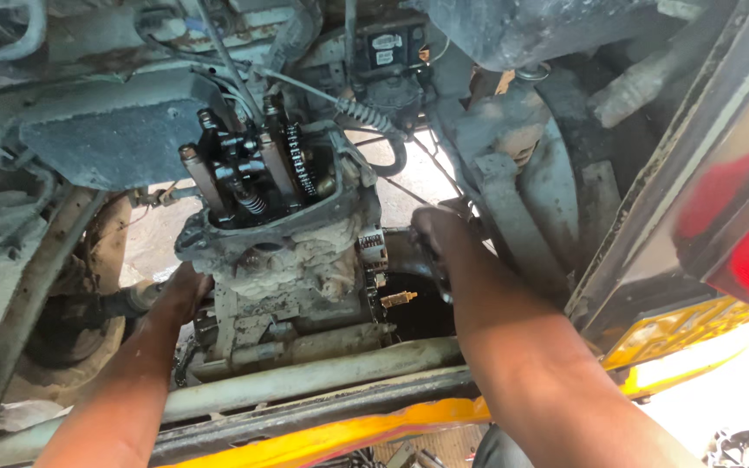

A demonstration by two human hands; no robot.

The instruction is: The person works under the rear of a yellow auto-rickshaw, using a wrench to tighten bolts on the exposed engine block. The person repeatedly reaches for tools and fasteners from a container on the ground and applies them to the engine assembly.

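Observed: grimy grey cast-metal engine block [292,260] sits in the open bay of a yellow-bodied vehicle, top cover off, exposing black rocker arms, coil springs and a steel timing chain [302,160].

Left hand [185,290] reaches in at the block's lower left side, beside a dark rubber-sleeved shaft [123,302]. Fingers lie behind the casting; cannot tell how far closed or what they hold.

Right hand [433,236] is at the block's right side, just above a small brass fitting [399,299]. Fingers curled, seemingly round a dark part; grip not clear.

Judgement: both hands are working the block's flanks, probably loosening or steadying mountings. Next move calls for firm purchase on each side, keeping clear of the rusty steel frame tube [305,381].
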